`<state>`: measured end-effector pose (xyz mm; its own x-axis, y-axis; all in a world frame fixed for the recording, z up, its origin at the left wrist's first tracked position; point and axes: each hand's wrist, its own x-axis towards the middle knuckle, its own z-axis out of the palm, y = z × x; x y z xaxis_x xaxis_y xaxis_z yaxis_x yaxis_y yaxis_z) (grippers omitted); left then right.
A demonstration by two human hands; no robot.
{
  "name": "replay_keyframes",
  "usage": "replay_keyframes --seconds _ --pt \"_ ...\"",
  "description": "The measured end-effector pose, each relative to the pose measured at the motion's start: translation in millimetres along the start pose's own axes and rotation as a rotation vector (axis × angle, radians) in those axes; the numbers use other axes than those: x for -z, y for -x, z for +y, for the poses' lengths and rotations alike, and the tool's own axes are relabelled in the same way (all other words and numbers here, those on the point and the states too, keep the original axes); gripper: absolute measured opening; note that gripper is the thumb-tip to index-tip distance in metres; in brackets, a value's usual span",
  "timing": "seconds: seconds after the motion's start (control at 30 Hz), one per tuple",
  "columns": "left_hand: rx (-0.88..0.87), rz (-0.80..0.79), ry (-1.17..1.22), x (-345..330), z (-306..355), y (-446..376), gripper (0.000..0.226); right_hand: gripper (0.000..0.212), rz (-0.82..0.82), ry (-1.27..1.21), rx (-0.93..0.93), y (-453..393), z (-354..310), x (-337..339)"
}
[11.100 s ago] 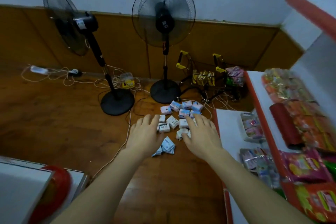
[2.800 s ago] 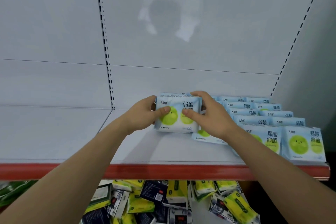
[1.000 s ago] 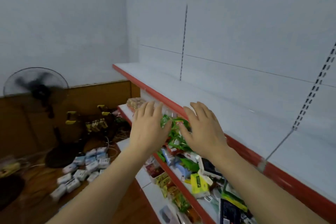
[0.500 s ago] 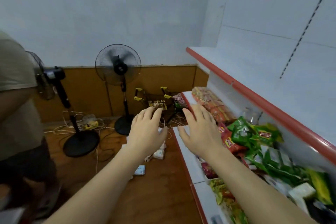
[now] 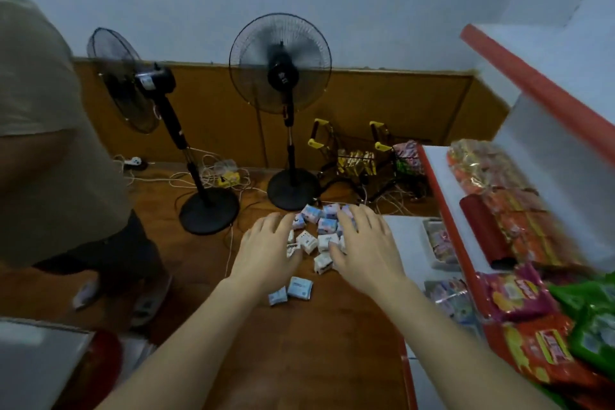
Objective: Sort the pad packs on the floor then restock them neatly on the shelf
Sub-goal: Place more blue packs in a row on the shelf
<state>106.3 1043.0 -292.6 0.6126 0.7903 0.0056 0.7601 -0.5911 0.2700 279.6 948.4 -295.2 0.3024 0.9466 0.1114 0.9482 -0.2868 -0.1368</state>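
Several small white, blue and pink pad packs (image 5: 317,233) lie in a heap on the wooden floor (image 5: 316,343), with two blue packs (image 5: 293,290) a little nearer to me. My left hand (image 5: 268,251) and my right hand (image 5: 364,246) stretch out palm down with straight fingers in front of the heap, on either side of it. Neither hand holds anything. The red-edged white shelf (image 5: 545,96) rises at the right.
Two black standing fans (image 5: 283,110) (image 5: 156,130) and tangled cables stand on the floor beyond the packs. Small yellow-handled carts (image 5: 356,156) sit by the wall. A person (image 5: 50,130) stands at the left. Snack bags (image 5: 519,303) fill the lower shelves at right.
My view has swung from the shelf down to the floor heap. Both hands, still empty and spread, now hang in front of the pad packs. The person at left is closer in view.
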Motion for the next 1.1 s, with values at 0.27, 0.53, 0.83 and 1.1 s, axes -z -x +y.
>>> replay_keyframes --seconds 0.27,0.53,0.83,1.1 --pt "0.121 -0.146 0.011 -62.5 -85.6 -103.1 0.074 0.066 -0.213 0.017 0.006 -118.0 0.4 -96.9" --pt "0.145 -0.368 0.011 -171.9 -181.5 -222.3 0.079 0.067 -0.379 -0.004 -0.051 -227.2 -9.0 -239.6" --pt "0.297 -0.646 0.062 -396.2 -265.8 -282.9 0.089 0.080 -0.683 -0.013 -0.068 -250.5 21.9 -483.3" --pt "0.310 -0.676 0.048 -628.5 -329.3 -289.1 0.095 0.083 -0.735 0.009 -0.031 -251.4 62.3 -713.8"
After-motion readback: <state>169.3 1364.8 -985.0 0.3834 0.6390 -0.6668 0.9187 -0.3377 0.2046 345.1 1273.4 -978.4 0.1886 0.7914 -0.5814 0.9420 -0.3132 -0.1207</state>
